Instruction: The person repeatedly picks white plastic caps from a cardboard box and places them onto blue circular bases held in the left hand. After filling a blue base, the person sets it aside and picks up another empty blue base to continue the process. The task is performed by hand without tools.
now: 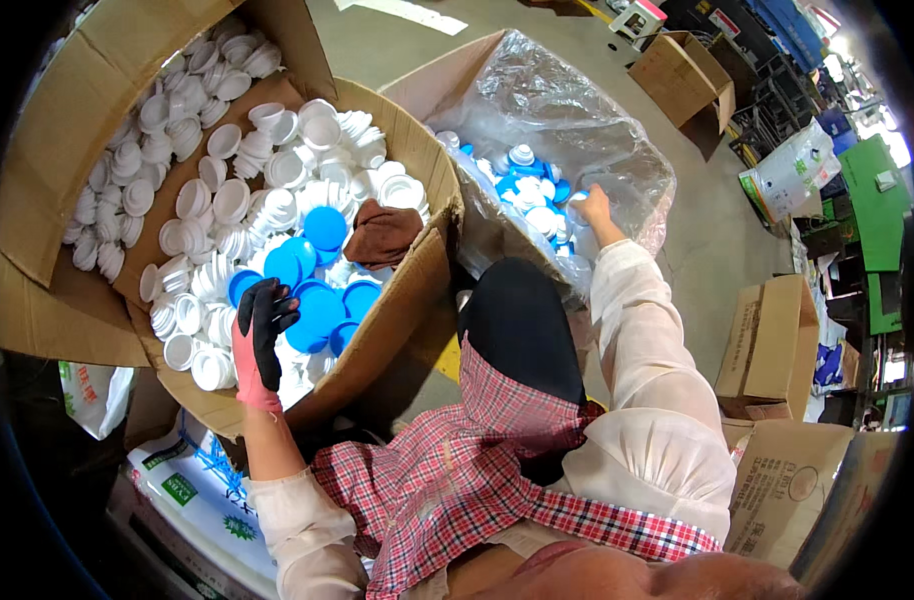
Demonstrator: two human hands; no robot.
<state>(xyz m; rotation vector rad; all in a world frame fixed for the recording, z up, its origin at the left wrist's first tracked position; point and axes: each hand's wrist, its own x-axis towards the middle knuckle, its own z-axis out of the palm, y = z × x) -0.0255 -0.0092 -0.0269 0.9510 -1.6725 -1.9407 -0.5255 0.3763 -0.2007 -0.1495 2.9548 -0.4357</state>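
My left hand (pixel 261 335), in a pink and black glove, is over a large cardboard box (pixel 417 285) of white plastic caps (pixel 232 200). Its fingers are apart and loosely bent beside several round blue lids (pixel 317 312), with nothing visible in them. My bare right hand (pixel 595 208) reaches into a second box lined with a clear plastic bag (pixel 577 110). The fingertips there are closed round a small white plastic piece (pixel 579 197), above mixed blue and white caps (pixel 535 195). A brown cloth (pixel 382 236) lies on the white caps, against the first box's right wall.
Another open carton (pixel 67 130) with white caps adjoins at the upper left. A filled white sack (pixel 202 495) lies at the lower left. Cardboard cartons (pixel 767 345) stand on the right, with a white bag (pixel 792 172) and a green panel (pixel 872 200) beyond. A stool (pixel 638 20) is at the back.
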